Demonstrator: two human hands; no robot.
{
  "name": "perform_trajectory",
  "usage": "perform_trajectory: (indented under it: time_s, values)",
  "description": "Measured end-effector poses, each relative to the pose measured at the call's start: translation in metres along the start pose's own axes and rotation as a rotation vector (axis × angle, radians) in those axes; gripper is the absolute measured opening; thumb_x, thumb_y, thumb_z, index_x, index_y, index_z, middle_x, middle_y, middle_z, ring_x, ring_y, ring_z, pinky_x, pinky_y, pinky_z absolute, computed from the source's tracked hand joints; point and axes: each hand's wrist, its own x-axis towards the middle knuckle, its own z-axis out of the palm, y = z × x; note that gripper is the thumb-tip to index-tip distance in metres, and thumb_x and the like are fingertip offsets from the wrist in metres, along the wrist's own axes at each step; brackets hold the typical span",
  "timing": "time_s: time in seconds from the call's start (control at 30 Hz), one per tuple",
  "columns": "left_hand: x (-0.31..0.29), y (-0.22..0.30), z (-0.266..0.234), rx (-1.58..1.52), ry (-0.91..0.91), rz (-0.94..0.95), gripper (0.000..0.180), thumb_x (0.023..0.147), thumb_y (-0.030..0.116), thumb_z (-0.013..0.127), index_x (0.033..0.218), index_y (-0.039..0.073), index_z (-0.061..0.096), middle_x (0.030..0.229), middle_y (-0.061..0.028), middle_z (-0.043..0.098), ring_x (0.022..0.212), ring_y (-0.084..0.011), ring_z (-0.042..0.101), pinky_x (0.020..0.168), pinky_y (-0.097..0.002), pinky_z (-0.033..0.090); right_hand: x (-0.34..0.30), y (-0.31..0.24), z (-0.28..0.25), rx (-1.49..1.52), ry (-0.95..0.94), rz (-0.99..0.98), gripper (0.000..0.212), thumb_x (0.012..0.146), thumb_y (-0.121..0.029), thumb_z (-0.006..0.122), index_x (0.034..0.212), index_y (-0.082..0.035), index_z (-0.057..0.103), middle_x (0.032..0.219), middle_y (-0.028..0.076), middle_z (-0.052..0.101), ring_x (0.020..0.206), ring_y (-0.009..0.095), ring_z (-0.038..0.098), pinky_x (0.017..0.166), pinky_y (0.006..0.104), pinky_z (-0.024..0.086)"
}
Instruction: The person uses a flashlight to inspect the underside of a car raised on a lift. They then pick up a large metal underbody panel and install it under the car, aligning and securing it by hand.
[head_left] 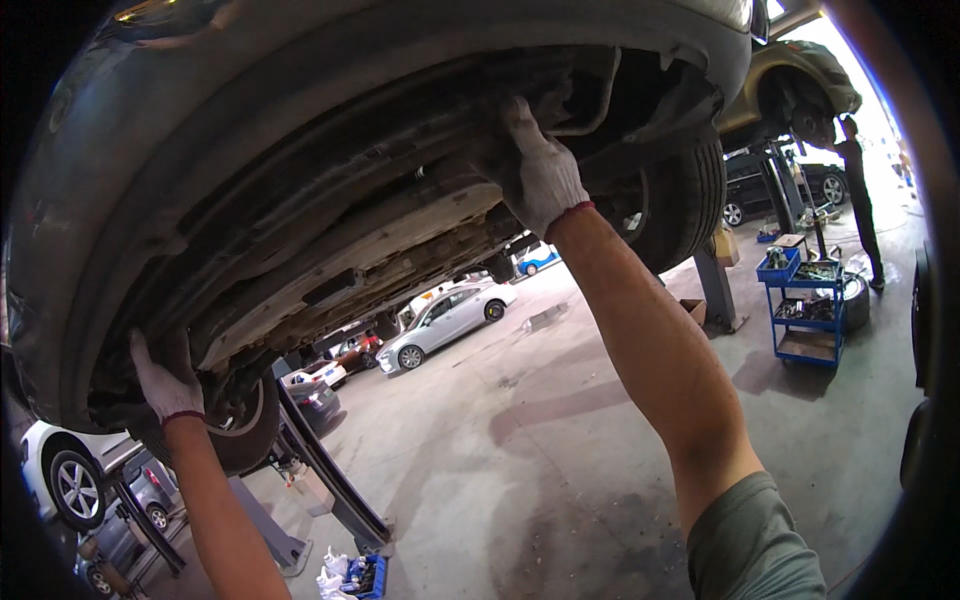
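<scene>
Above me is the dark underside of a raised car, edged by its curved bumper. My left hand, in a pale work glove with a dark red cuff, reaches up under the bumper's left end. Its thumb and fingers are apart against the dark plastic, and the fingertips are partly lost in shadow. My right hand, gloved alike, is raised to the underbody right of the middle, one digit stretched upward and its other fingers in shadow. No tool shows in either hand. A thin bent pipe or hose hangs just beyond the right hand.
The car's right tyre and left tyre flank the underbody. A lift post stands at left, near a blue crate of bottles. A blue tool trolley and a person are at right. A silver car is parked beyond.
</scene>
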Motion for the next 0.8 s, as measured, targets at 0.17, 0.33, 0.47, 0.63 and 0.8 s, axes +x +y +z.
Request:
perform_trajectory:
  time_s: [0.17, 0.33, 0.47, 0.63, 0.8]
  values:
    - [-0.001, -0.007, -0.008, -0.088, 0.003, -0.031, 0.051, 0.099, 0.034, 0.061, 0.14, 0.005, 0.054, 0.137, -0.0113, 0.061, 0.126, -0.0263, 0.056, 0.115, -0.0412, 0.04, 0.003, 0.005, -0.011, -0.047, 0.039, 0.088, 0.065, 0.101, -0.042, 0.063, 0.145, 0.003, 0.047, 0.142, 0.013, 0.056, 0.126, 0.025, 0.058, 0.104, 0.0386, 0.051]
    - [-0.001, -0.026, -0.03, -0.154, -0.059, -0.064, 0.043, 0.1, 0.031, 0.058, 0.134, 0.004, 0.059, 0.132, -0.0122, 0.064, 0.124, -0.0258, 0.058, 0.112, -0.0405, 0.042, -0.008, 0.016, -0.032, 0.073, -0.027, 0.093, 0.06, 0.102, -0.039, 0.062, 0.146, 0.0, 0.047, 0.144, 0.013, 0.055, 0.128, 0.026, 0.057, 0.108, 0.0395, 0.05]
    - [-0.003, -0.042, -0.035, -0.161, -0.042, -0.09, 0.04, 0.099, 0.029, 0.06, 0.13, 0.004, 0.062, 0.13, -0.0119, 0.065, 0.12, -0.0258, 0.061, 0.108, -0.0393, 0.046, -0.008, 0.024, -0.037, 0.122, -0.039, 0.104, 0.059, 0.102, -0.037, 0.063, 0.146, 0.0, 0.047, 0.142, 0.014, 0.056, 0.128, 0.027, 0.057, 0.111, 0.0412, 0.048]
    - [-0.013, -0.051, -0.025, -0.167, 0.048, -0.084, 0.035, 0.099, 0.029, 0.061, 0.125, 0.005, 0.064, 0.127, -0.0105, 0.067, 0.116, -0.0254, 0.063, 0.104, -0.0387, 0.05, -0.004, 0.023, -0.035, 0.078, -0.06, 0.086, 0.058, 0.102, -0.036, 0.062, 0.145, 0.001, 0.047, 0.143, 0.015, 0.056, 0.13, 0.029, 0.056, 0.113, 0.0425, 0.046]
    - [-0.013, -0.053, -0.025, -0.187, -0.032, -0.122, 0.043, 0.099, 0.029, 0.062, 0.134, 0.004, 0.059, 0.133, -0.012, 0.064, 0.122, -0.0253, 0.06, 0.108, -0.0397, 0.048, 0.005, 0.025, -0.043, 0.045, -0.025, 0.099, 0.057, 0.103, -0.034, 0.061, 0.146, 0.001, 0.045, 0.144, 0.014, 0.055, 0.131, 0.029, 0.055, 0.114, 0.0426, 0.046]
